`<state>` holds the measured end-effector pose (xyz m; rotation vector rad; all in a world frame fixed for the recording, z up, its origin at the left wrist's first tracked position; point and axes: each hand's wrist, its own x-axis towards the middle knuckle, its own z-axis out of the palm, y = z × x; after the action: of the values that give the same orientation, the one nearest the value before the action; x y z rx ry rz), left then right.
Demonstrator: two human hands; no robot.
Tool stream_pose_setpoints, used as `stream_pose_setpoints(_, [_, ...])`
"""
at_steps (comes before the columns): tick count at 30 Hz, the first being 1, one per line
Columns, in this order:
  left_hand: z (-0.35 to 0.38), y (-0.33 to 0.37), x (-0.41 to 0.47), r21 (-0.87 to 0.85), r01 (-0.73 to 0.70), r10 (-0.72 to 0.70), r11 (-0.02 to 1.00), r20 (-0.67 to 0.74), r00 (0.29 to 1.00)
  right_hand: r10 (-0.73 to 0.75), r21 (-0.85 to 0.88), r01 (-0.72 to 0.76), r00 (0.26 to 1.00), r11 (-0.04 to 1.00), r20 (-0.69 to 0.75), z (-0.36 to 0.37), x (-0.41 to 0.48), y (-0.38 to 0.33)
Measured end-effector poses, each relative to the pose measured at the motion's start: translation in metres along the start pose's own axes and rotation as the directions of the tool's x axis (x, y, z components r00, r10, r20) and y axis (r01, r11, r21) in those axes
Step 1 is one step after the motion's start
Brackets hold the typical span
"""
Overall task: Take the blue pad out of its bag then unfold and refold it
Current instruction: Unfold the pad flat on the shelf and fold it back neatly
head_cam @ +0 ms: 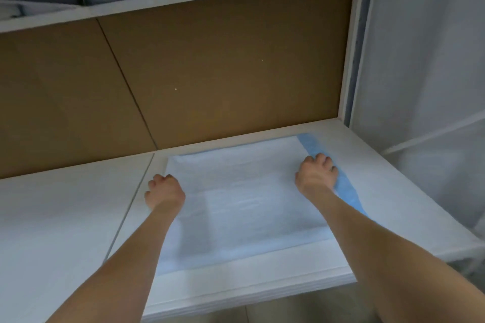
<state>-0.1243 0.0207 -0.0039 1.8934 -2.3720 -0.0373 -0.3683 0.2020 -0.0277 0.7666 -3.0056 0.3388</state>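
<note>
- Head view: the blue pad lies opened out flat on the white table, pale side up. Its blue backing shows only as a turned-over strip along the right edge.
- The left hand sits at the pad's left edge near the far corner, with its fingers curled in. It looks to be pinching that edge, though the hand itself hides the contact.
- The right hand is on the opposite edge, with its fingers curled over the blue strip and gripping it.
- With a hand on each side edge and the arms well apart, the sheet can be held taut and square. I judge this to be either the end of spreading it or the start of a fold, with one side about to be carried over the other.
- No bag is in sight, so the pad seems to be already out of it.
- A brown board in a white frame stands behind the table, and grey fabric hangs to the right.
- No brand, label or writing can be read on the pad, the board or anything else.
</note>
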Motion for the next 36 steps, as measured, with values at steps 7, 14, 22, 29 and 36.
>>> stream_pose_setpoints(7, [0.018,-0.016,0.033,-0.074,0.05,-0.044,0.996,0.069,0.997,0.156,0.097,-0.159,0.987,0.982,0.041,0.009,0.029,0.007])
stream_pose_setpoints(14, [0.013,-0.014,0.033,-0.084,0.081,-0.081,0.993,0.005,0.997,0.177,0.151,-0.171,0.984,0.974,-0.029,0.017,0.039,0.013])
stream_pose_setpoints(22, [0.018,-0.008,0.032,-0.062,0.048,-0.052,0.997,-0.059,0.997,0.157,0.197,-0.147,0.987,0.969,-0.034,0.013,0.036,0.017])
stream_pose_setpoints(29, [0.027,-0.017,0.049,-0.267,0.088,-0.091,0.96,0.001,0.996,0.18,0.248,-0.169,0.983,0.954,-0.023,0.01,0.038,0.021])
stream_pose_setpoints(36, [0.033,-0.02,0.058,-0.345,0.168,-0.174,0.923,0.011,0.985,0.24,0.332,-0.245,0.969,0.911,0.056,0.0,0.043,0.026])
